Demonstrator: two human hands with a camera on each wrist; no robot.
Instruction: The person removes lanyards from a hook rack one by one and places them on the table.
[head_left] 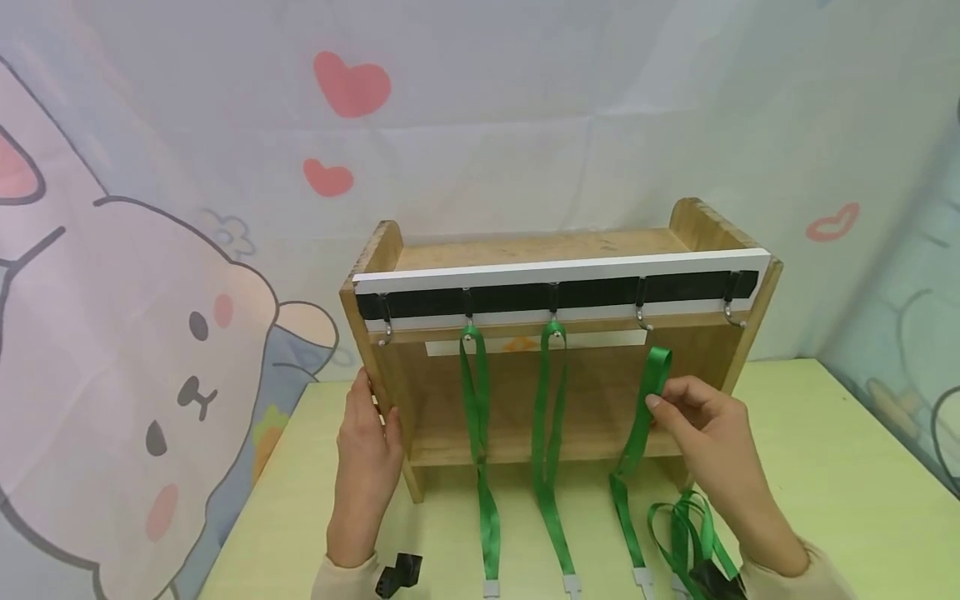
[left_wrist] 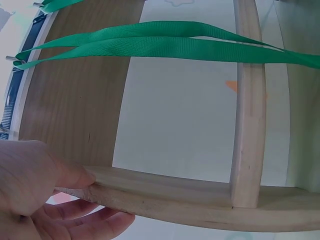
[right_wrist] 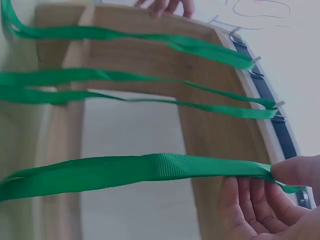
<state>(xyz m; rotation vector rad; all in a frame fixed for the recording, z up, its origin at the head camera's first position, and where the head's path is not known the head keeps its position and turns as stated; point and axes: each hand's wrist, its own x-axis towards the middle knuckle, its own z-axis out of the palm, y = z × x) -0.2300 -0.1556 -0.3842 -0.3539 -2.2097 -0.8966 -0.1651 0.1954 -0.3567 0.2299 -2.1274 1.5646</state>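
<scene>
A small wooden shelf [head_left: 442, 400] carries a white board with a black strip and a row of metal hooks along its upper front. My left hand [head_left: 367, 467] grips the shelf's left side panel, thumb inside and fingers outside in the left wrist view. Between thumb and fingers, my right hand [head_left: 708, 429] pinches a green lanyard [head_left: 637, 429] just below its top loop. That loop is held up below the fourth hook [head_left: 642, 317], apart from it. Two more green lanyards, one [head_left: 489, 517] on the second hook and another [head_left: 551, 500] on the middle hook, hang down.
More green lanyards [head_left: 686, 533] lie bunched on the pale yellow table [head_left: 787, 433] beneath my right forearm. The outermost hooks, left [head_left: 385, 329] and right [head_left: 731, 312], carry nothing. Behind the shelf stands a cloth backdrop [head_left: 525, 150] with cartoon prints.
</scene>
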